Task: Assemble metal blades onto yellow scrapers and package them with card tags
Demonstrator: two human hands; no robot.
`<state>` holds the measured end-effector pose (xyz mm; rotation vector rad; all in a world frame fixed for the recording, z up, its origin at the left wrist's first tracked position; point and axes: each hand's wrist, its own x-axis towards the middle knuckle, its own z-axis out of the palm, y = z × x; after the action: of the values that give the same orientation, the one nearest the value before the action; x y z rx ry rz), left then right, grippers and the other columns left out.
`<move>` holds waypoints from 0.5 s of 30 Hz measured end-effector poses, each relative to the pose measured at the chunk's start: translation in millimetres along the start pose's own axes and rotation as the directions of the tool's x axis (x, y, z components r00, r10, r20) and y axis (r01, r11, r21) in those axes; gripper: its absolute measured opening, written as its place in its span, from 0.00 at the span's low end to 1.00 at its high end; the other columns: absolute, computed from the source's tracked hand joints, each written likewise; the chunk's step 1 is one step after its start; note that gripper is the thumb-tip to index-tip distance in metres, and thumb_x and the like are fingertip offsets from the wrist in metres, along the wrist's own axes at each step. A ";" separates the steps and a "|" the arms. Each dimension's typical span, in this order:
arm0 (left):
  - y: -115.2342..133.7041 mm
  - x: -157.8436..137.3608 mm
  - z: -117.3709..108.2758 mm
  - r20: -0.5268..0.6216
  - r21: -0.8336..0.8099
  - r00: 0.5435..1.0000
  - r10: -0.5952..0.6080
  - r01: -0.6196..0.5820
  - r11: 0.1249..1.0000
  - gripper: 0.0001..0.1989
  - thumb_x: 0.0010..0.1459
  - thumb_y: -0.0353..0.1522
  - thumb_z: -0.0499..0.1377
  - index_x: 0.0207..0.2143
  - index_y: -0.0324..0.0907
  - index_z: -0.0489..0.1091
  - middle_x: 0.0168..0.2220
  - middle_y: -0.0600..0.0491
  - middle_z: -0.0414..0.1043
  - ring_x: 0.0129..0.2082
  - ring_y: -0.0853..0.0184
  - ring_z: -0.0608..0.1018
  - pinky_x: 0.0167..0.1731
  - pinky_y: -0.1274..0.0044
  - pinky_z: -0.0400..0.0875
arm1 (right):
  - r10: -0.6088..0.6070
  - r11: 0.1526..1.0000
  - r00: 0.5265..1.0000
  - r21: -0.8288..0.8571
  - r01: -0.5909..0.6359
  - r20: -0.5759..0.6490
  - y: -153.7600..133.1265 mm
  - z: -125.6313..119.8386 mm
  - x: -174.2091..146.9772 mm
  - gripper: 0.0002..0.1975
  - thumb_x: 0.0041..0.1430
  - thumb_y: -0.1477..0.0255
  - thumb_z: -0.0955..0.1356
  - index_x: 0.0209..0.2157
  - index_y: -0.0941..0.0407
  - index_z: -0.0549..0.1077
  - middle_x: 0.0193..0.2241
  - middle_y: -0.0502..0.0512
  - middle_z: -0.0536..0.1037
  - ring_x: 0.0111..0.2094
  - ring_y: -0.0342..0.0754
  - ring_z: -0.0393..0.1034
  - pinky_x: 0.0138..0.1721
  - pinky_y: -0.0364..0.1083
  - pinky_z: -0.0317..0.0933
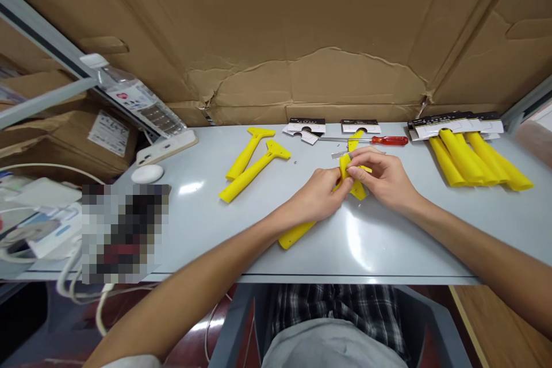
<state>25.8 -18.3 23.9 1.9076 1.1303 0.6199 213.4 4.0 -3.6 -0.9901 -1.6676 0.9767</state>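
Note:
My left hand (323, 191) is wrapped round a yellow scraper handle (297, 234), whose lower end points toward the table's front edge. With thumb and fingertips pinched together, my right hand (383, 175) touches the head of that handle (344, 164); anything small between the fingertips is hidden. Right behind the hands lies another yellow scraper handle (355, 139), partly covered. A thin metal strip (340, 156), like a blade, shows beside the head. Farther back rests a screwdriver (389, 140) with a red handle, its shaft pointing left.
Two loose yellow scraper handles (254, 172) lie left of my hands. Several yellow scrapers (474, 161) with black-and-white cards are stacked right. Cards (306, 125) lie at the back. A water bottle (138, 98), power strip (168, 146), white mouse (147, 173) and cables occupy the left.

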 end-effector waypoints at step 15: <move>-3.2 1.1 1.2 -0.006 0.100 0.999 0.040 -0.039 0.994 0.17 0.71 0.37 0.49 0.29 0.43 0.67 0.24 0.55 0.72 0.25 0.68 0.74 0.28 0.75 0.65 | 0.240 0.929 0.969 0.274 -0.248 0.062 2.5 3.2 -2.3 0.20 0.55 0.59 0.76 0.39 0.57 0.69 0.36 0.52 0.74 0.35 0.38 0.69 0.36 0.40 0.65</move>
<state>25.7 -16.9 20.6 2.0180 1.1504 0.6033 211.3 2.2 -7.4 -1.0095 -1.3985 1.3565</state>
